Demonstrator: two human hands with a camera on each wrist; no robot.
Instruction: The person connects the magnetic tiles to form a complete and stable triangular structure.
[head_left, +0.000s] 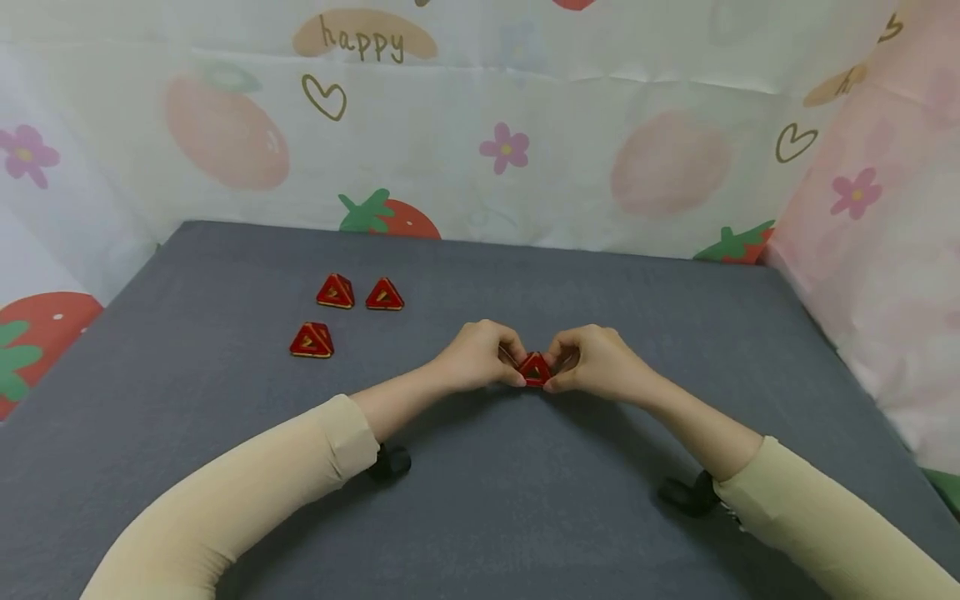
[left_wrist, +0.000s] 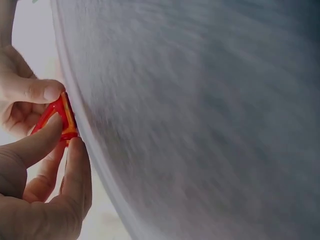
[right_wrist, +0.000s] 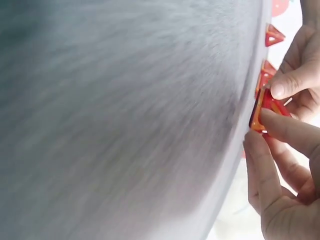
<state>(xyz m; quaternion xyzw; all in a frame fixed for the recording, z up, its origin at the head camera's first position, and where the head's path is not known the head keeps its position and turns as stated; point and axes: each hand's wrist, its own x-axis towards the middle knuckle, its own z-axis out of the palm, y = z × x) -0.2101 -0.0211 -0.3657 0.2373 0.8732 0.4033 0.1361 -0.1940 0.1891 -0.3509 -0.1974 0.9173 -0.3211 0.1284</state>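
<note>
Between my two hands, near the middle of the table, is a small red pyramid-shaped box (head_left: 535,369) with gold edges and a gold mark on its face. My left hand (head_left: 482,357) pinches its left side with thumb and fingers. From the right, my right hand (head_left: 596,364) pinches the opposite side the same way. The left wrist view shows the red pyramid box (left_wrist: 64,117) with fingertips of both hands on it. In the right wrist view the pyramid box (right_wrist: 264,112) is likewise between both hands, its lower edge close to the tabletop.
Three more red pyramid boxes stand at the back left: one upper left (head_left: 335,291), one beside it (head_left: 385,294), one nearer (head_left: 312,340). A dark grey cloth covers the table (head_left: 510,517). A printed curtain (head_left: 570,100) hangs behind and along the sides.
</note>
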